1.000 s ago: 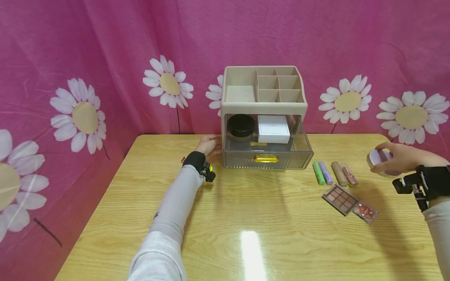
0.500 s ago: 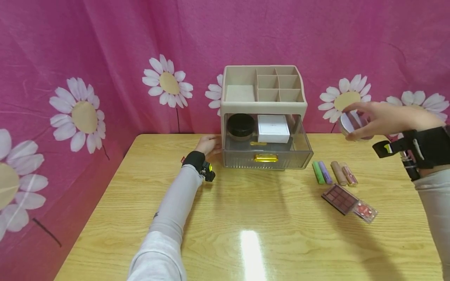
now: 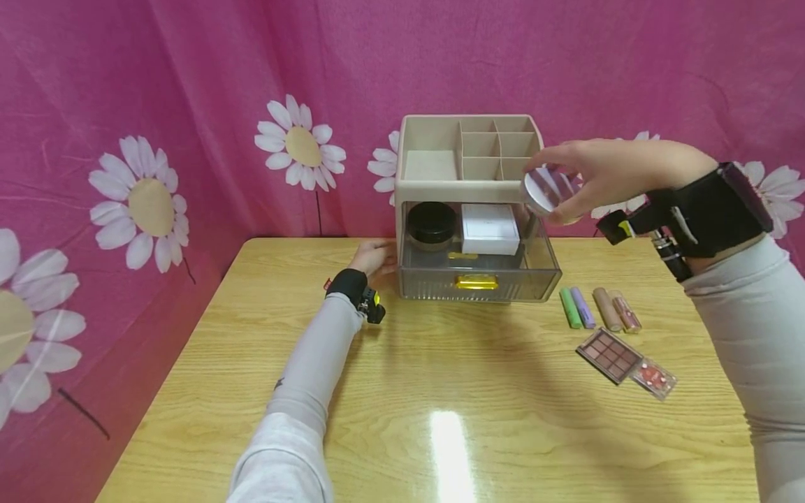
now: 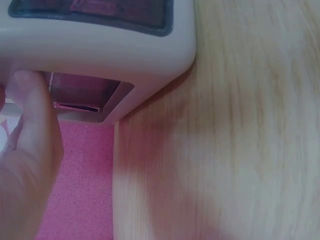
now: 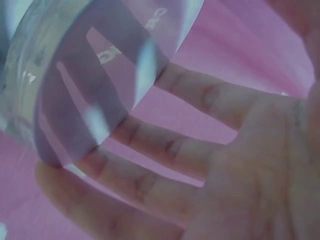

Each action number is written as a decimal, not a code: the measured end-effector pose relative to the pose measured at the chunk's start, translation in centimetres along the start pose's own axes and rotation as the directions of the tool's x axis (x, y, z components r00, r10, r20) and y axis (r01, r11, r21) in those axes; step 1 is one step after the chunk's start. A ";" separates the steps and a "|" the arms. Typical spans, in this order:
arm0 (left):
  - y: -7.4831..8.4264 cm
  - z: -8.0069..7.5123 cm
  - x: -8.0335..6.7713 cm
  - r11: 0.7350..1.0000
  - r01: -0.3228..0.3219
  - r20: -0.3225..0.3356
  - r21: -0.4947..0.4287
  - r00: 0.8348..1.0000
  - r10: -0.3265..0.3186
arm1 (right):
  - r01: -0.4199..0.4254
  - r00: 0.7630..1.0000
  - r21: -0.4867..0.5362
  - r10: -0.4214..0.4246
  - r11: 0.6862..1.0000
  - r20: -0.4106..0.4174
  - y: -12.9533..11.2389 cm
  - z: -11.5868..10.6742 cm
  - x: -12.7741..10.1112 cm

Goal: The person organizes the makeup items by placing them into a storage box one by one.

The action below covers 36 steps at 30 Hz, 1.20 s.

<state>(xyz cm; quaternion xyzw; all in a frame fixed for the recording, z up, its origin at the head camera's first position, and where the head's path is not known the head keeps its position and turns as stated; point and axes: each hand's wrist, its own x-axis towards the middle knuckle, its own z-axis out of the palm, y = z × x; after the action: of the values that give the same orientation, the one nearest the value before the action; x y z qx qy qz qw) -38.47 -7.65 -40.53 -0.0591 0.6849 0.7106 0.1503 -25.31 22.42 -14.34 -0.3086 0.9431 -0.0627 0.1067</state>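
Note:
In the head view, my right hand [image 3: 613,171] grips a round powder compact [image 3: 539,190] in the air at the right front of a cream makeup organizer [image 3: 472,191]. In the right wrist view the compact [image 5: 95,75] has a clear rim and a shiny lilac face with lettering; spread fingertips hold its edge. Below it, the organizer's clear drawer [image 3: 434,285] is pulled out, with a black-lidded round jar [image 3: 431,222] and a white box [image 3: 489,230] inside. My left hand [image 3: 372,260] touches the organizer's left side, its thumb [image 4: 35,105] extended along the wall.
Right of the drawer lie a green tube [image 3: 570,308], a purple tube [image 3: 583,308], a brown tube [image 3: 606,309] and a pink tube [image 3: 625,312]. In front are an eyeshadow palette [image 3: 608,355] and a small red-patterned case [image 3: 655,378]. A pink curtain [image 3: 352,63] hangs behind.
My right hand has carried the compact leftward and up from the table's right side to beside the organizer. The left hand and the drawer have stayed in place.

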 end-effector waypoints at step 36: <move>-1.5 -0.7 3.0 0.999 0.009 0.011 -0.033 1.000 -0.009 | 0.006 0.917 0.048 -0.024 0.999 0.399 -8.6 2.7 10.8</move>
<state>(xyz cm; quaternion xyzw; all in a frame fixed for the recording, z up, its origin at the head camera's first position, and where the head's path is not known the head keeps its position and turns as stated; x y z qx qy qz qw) -41.01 -7.89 -42.87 -0.0608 0.6720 0.7213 0.1560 -28.27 9.00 -17.10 -0.3195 0.8975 -0.0208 0.3031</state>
